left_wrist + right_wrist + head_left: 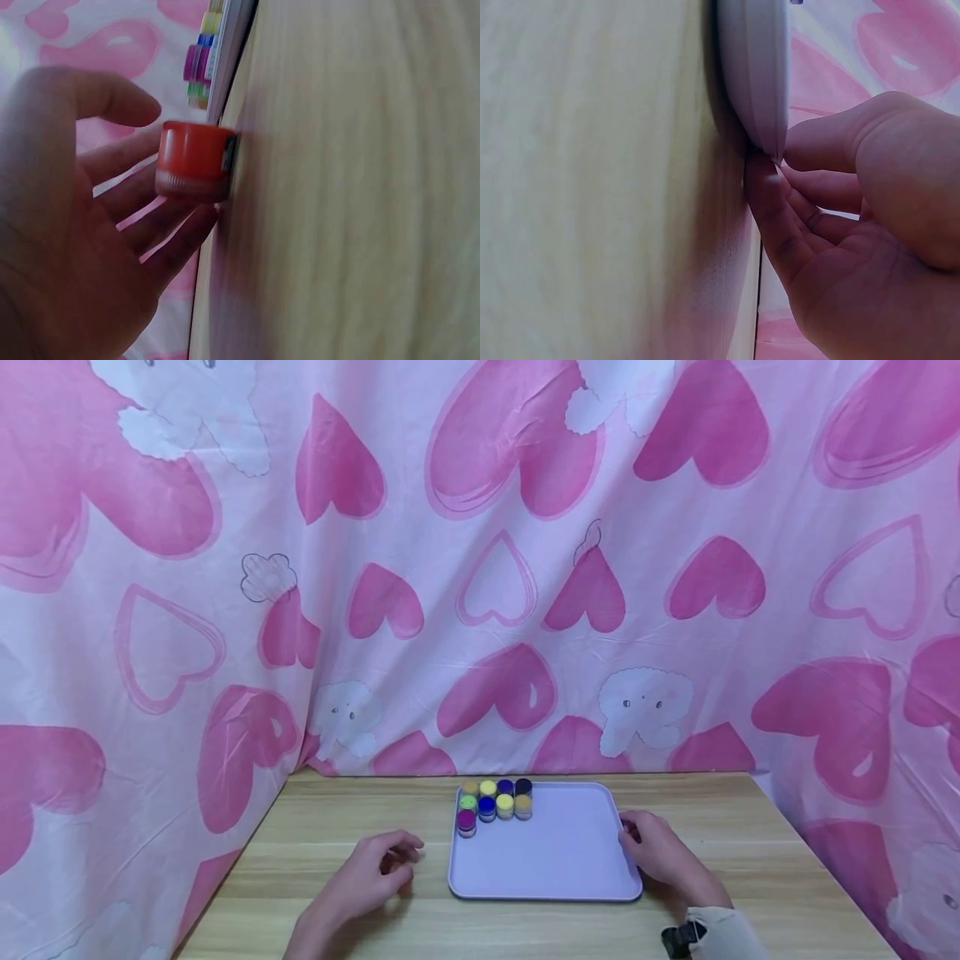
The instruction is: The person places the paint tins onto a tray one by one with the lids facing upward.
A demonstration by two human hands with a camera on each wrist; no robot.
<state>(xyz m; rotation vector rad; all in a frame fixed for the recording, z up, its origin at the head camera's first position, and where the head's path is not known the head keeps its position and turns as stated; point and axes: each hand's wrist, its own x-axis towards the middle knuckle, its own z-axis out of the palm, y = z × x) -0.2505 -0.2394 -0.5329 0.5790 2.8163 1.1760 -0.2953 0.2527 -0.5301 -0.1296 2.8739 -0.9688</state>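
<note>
A small red jar stands on the wooden table, just left of a lavender tray. My left hand is cupped loosely round the jar: its fingers lie beside and behind it, and the thumb is a little apart. In the head view the hand hides the jar. My right hand pinches the tray's right rim, thumb against the edge and a fingertip tucked under it. Several small coloured jars stand packed in the tray's far left corner.
The tray lies flat in the middle of the table, most of its floor bare. A pink heart-print cloth hangs behind the table and on both sides. A wrist strap shows on my right arm.
</note>
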